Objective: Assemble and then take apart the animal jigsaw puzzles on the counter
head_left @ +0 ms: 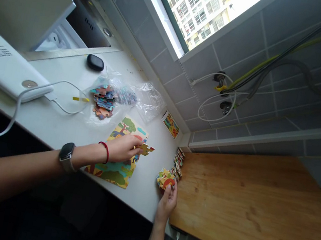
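Observation:
My left hand (124,149), with a watch and a red bracelet on its arm, pinches a yellowish jigsaw puzzle piece (147,150). Under and around that hand lies a partly assembled jigsaw puzzle (115,176), showing green bushes, a tree and yellow ground; the hand covers its middle. My right hand (167,202) grips a small stack of puzzle pieces (164,177) at the counter's right end, an orange-red shape showing on the top one. Just beyond it, more puzzle pieces (178,162) stand in a row against the wooden board.
A clear plastic bag (148,100) with several bluish puzzle pieces (104,101) lies behind the puzzle. A small picture card (171,125) rests by the wall. A black oval case (95,62), white device (5,63) and cable (17,107) are left. A wooden board (251,206) borders the right.

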Demonstrator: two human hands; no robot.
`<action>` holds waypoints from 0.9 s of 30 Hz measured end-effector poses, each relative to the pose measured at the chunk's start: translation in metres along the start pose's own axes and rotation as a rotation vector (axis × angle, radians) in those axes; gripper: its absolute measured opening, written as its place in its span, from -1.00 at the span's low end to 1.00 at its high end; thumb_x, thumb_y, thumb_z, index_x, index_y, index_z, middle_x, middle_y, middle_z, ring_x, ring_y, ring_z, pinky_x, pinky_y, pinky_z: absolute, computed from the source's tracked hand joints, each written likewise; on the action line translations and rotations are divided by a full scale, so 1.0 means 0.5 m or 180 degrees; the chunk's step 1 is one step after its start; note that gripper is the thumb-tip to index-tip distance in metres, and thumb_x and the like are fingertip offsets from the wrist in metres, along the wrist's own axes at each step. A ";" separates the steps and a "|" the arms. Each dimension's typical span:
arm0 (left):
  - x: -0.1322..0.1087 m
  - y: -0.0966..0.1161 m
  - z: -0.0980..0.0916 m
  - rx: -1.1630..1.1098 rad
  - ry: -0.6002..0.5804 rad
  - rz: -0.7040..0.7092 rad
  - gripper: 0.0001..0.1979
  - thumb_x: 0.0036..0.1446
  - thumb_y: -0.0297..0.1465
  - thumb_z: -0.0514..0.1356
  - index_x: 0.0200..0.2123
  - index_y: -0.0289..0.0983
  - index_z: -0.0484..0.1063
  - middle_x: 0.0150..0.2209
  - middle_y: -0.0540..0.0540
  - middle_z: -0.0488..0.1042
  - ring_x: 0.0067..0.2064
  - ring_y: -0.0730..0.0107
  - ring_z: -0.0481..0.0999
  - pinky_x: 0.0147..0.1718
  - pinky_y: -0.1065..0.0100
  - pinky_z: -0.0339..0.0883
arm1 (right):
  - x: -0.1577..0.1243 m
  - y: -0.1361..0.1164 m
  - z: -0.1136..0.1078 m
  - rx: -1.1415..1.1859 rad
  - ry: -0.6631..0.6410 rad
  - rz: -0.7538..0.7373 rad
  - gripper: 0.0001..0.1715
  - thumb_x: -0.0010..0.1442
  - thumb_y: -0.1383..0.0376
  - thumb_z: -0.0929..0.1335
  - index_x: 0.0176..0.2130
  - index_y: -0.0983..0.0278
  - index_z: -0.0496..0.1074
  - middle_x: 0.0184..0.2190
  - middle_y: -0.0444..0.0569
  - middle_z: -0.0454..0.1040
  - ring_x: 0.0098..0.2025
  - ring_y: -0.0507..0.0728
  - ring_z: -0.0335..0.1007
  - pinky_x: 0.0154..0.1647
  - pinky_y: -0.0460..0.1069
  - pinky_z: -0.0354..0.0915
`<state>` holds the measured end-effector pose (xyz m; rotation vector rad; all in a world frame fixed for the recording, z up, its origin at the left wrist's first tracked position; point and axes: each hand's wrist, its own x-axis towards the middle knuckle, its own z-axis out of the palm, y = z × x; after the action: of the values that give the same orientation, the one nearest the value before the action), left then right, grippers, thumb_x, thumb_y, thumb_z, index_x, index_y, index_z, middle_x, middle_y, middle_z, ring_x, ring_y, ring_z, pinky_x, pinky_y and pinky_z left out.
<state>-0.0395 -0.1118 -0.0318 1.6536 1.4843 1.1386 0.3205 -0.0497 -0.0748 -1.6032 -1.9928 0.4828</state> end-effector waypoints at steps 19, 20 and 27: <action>-0.007 0.001 0.002 0.0550 -0.0376 -0.0507 -0.70 0.31 -0.36 0.18 0.09 -0.21 0.45 -0.07 -0.16 0.63 0.00 0.08 0.61 -0.10 0.28 0.41 | 0.086 -0.100 0.062 0.1432 0.0412 0.0867 0.09 -0.03 -0.08 0.53 0.32 0.31 0.25 0.08 0.20 0.56 0.11 0.30 0.52 0.19 0.22 0.39; -0.007 -0.001 0.004 0.0589 -0.0384 -0.0502 -0.69 0.30 -0.34 0.19 0.10 -0.21 0.45 -0.06 -0.17 0.62 0.01 0.06 0.61 -0.10 0.27 0.42 | 0.095 -0.103 0.063 0.1383 0.0352 0.0937 0.10 -0.05 -0.08 0.54 0.31 0.33 0.26 0.04 0.18 0.58 0.09 0.31 0.53 0.18 0.21 0.40; -0.005 -0.006 0.009 0.0626 -0.0416 -0.0608 -0.57 0.30 -0.36 0.17 0.22 -0.20 0.38 -0.05 -0.19 0.62 0.02 0.03 0.62 -0.08 0.23 0.45 | 0.178 -0.150 0.077 0.1267 -0.0157 0.1044 0.10 -0.16 -0.01 0.62 0.25 0.32 0.34 -0.09 0.09 0.61 -0.02 0.27 0.57 0.07 0.15 0.45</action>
<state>-0.0364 -0.1134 -0.0367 1.6391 1.6715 0.7883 0.2248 0.0212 -0.0458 -1.6680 -1.5411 0.9839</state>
